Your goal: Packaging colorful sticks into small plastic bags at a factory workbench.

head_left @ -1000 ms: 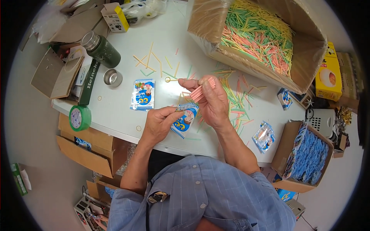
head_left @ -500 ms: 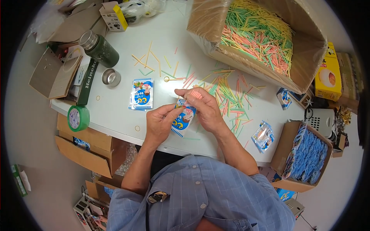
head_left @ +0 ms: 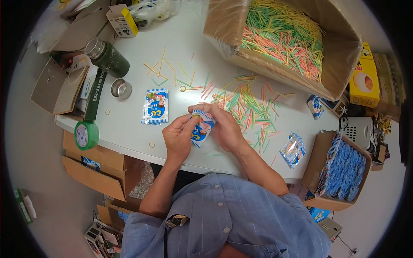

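Observation:
Over the near part of the white table (head_left: 142,47), my left hand (head_left: 177,139) pinches one side of a small blue and white packet (head_left: 202,129) between thumb and fingers. My right hand (head_left: 227,130) wraps round the other side, its fingers partly hidden behind the packet. Printed pictures face up on it; what is inside does not show. To the left lie similar packets (head_left: 155,106), stacked flat. Beyond and right of my hands spreads a loose pile of thin pink, green and yellow sticks (head_left: 247,103).
A big tilted carton (head_left: 226,26) full of coloured sticks stands at the far right. A box of blue packets (head_left: 344,167) sits at the right edge, near a clear-fronted packet (head_left: 293,150). Left are a green flask (head_left: 108,59), metal cup (head_left: 121,88) and green tape roll (head_left: 86,135).
Pink sticks showed in my right hand at the packet's top; now they are out of sight. My right fingers have come down round the packet. The whole view has shifted slightly.

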Available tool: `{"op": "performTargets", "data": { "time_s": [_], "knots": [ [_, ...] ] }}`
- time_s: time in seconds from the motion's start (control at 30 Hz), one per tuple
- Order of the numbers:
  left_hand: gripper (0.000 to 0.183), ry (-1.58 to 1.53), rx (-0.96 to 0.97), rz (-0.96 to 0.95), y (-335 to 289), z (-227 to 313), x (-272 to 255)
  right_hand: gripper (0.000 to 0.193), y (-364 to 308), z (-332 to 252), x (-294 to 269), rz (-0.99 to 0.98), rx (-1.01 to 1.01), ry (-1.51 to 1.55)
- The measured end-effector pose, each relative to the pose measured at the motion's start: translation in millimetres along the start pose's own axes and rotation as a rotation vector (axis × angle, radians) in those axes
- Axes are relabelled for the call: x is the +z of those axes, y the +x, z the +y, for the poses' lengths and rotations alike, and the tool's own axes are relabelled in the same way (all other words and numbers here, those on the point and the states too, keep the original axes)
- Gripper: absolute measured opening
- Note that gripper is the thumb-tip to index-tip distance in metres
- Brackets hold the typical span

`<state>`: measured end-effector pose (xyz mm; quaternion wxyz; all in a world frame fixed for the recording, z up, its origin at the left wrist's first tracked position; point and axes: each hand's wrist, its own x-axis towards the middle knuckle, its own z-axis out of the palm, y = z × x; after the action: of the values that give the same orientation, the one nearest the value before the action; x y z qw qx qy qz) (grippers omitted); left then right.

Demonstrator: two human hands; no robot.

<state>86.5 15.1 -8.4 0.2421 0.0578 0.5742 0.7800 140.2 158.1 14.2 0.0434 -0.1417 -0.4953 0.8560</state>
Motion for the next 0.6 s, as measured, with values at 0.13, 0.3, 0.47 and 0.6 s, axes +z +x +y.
{"op": "performTargets", "data": {
  "time_s": [0.13,0.3,0.47,0.6],
  "knots": [
    [0.019,-0.034,0.038,0.062,1.9,0.8,1.4,0.028,-10.1,-1.6,8.5,0.126,-0.083,-0.055],
    [0.017,0.147,0.124,-0.034,-7.5,12.2,7.4,0.027,-28.9,6.8,-5.5,0.034,-0.054,-0.222],
    [0.039,0.883,0.271,0.470,34.1,38.7,-35.3,0.024,-88.3,-34.9,-65.6,0.375,-0.168,-0.359],
    [0.064,1.385,0.170,0.467,70.0,27.7,-100.1,0.029,-139.6,-74.3,-132.5,0.644,-0.157,-0.691]
  ]
}}
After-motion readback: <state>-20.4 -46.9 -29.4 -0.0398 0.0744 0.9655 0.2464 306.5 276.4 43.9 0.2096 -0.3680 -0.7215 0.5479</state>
